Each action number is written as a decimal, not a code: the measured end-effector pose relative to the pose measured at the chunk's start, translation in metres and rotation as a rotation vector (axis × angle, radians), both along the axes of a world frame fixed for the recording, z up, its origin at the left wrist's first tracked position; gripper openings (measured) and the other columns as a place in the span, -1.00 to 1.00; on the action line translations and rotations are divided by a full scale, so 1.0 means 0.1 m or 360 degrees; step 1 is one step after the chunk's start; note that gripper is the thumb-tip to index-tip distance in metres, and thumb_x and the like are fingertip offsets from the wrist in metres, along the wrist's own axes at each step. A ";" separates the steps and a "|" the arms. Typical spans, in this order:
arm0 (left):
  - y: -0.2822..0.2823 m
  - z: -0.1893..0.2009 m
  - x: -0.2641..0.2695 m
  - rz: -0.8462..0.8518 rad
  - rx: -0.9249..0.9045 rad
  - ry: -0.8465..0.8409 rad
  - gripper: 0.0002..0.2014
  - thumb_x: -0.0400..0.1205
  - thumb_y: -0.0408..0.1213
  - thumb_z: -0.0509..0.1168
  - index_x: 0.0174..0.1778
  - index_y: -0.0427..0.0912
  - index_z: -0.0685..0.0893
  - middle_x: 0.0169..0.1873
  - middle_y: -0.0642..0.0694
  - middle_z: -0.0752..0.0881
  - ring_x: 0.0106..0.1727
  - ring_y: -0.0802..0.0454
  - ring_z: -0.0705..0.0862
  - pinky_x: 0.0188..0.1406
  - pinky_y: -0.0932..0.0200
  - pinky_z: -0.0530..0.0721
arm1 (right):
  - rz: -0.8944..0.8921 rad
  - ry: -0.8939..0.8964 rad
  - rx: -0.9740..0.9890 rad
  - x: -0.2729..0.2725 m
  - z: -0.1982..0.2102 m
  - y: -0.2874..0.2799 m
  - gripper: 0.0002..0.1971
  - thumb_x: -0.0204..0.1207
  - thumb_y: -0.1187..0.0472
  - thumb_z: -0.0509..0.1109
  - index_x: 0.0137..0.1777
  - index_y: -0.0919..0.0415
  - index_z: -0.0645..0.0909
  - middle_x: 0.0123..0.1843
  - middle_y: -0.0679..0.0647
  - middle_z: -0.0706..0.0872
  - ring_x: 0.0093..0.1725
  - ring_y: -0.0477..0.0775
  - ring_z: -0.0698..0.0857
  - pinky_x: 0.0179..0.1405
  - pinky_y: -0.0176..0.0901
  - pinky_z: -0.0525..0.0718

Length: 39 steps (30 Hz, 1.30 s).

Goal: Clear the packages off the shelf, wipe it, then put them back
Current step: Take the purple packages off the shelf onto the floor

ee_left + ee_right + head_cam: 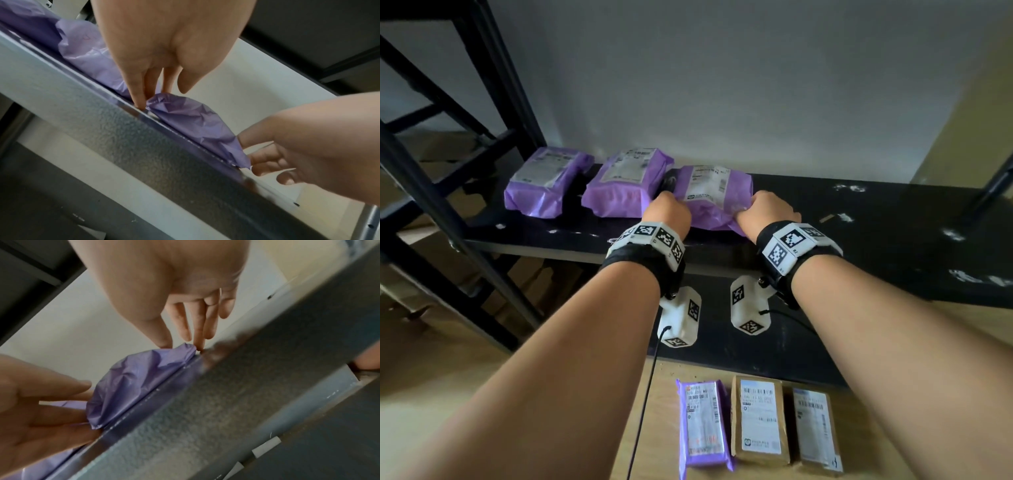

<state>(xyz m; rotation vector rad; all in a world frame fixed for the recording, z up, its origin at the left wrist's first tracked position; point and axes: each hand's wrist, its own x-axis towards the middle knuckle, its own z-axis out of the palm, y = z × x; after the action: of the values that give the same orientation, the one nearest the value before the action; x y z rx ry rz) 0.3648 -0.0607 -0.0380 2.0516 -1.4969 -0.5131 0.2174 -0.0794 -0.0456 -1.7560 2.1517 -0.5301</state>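
Observation:
Three purple mailer packages lie in a row on the black shelf (859, 219). Both hands are at the rightmost purple package (712, 192), which rests on the shelf near its front edge. My left hand (669, 210) holds its near left corner, thumb on top and fingers against the side (162, 99). My right hand (767, 209) pinches the near right corner between thumb and fingers (183, 347). The crumpled purple film (191, 120) (144, 378) bulges between the two hands, just above the shelf's grey metal front rail (123, 146).
The other two purple packages (544, 178) (625, 181) lie to the left. The shelf's right half is bare, with white scuffs. On the floor below lie a flat purple package (703, 425) and two brown boxes (760, 418) (815, 431). Black uprights (431, 205) stand at the left.

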 end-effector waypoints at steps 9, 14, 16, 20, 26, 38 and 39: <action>0.10 0.05 0.03 0.0066 -0.0154 0.0213 -0.67 0.73 -0.29 0.11 0.37 -0.25 0.60 0.22 -0.28 0.70 0.24 -0.21 0.65 0.04 0.16 0.52 | -0.0071 -0.0279 -0.0134 0.01 0.06 0.14 -0.75 0.46 0.06 0.34 0.09 0.10 0.66 0.05 0.12 0.74 0.06 0.28 0.70 0.21 0.15 0.64; 0.34 0.15 0.08 0.0102 -0.0251 0.0283 -0.68 0.68 -0.31 0.12 0.29 -0.22 0.66 0.18 -0.27 0.72 0.18 -0.21 0.68 -0.03 0.16 0.54 | -0.0020 -0.0332 -0.0279 -0.02 0.15 0.43 -0.70 0.45 0.13 0.38 0.18 0.06 0.58 0.12 0.08 0.71 0.12 0.24 0.68 0.22 0.16 0.62; 0.49 0.16 0.10 0.0146 -0.0286 0.0314 -0.67 0.68 -0.25 0.13 0.28 -0.19 0.67 0.19 -0.23 0.72 0.19 -0.19 0.68 0.00 0.16 0.55 | 0.0011 -0.0360 -0.0338 0.00 0.17 0.58 -0.68 0.44 0.14 0.39 0.21 0.07 0.54 0.13 0.08 0.70 0.13 0.23 0.68 0.20 0.14 0.64; 0.82 0.02 0.17 0.0271 -0.0337 0.0422 -0.65 0.61 -0.08 0.11 0.18 -0.04 0.70 0.08 -0.12 0.76 0.08 -0.14 0.72 -0.01 0.15 0.62 | 0.0075 -0.0398 -0.0433 0.11 0.13 0.91 -0.67 0.41 0.15 0.42 0.16 0.13 0.50 0.09 0.11 0.70 0.08 0.22 0.68 0.07 0.10 0.69; 1.32 -0.39 0.30 0.0374 -0.0331 0.0598 -0.74 0.49 -0.17 0.12 -0.09 -0.13 0.69 0.05 -0.18 0.71 -0.16 -0.07 0.67 -0.26 0.20 0.56 | 0.0187 -0.0491 -0.0463 0.24 -0.20 1.41 -0.71 0.42 0.30 0.40 0.06 0.15 0.39 0.08 0.15 0.61 0.00 0.20 0.67 -0.24 -0.09 0.57; 2.02 -1.50 0.71 0.0524 0.0134 0.0748 -0.81 0.45 -0.32 0.17 -0.15 -0.24 0.66 -0.17 -0.12 0.72 -0.47 0.09 0.60 -0.58 0.28 0.39 | 0.0361 -0.0423 -0.0037 0.64 -1.36 1.97 -0.69 0.42 0.35 0.32 0.15 0.19 0.41 0.17 0.20 0.56 0.10 0.32 0.62 -0.02 0.01 0.61; 2.03 -1.57 0.75 0.0514 0.0181 0.0732 -0.83 0.46 -0.34 0.17 -0.16 -0.24 0.66 -0.20 -0.14 0.72 -0.48 0.10 0.58 -0.58 0.27 0.38 | 0.0368 -0.0421 0.0019 0.67 -1.45 1.98 -0.69 0.43 0.34 0.31 0.16 0.19 0.41 0.18 0.21 0.55 0.11 0.33 0.61 -0.04 -0.02 0.57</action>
<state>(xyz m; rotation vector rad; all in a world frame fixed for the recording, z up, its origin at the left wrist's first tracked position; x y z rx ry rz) 0.4395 0.1418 -0.1953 2.0265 -0.8697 -0.8798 0.2841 0.1186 -0.1904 -1.7851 1.7449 -0.6459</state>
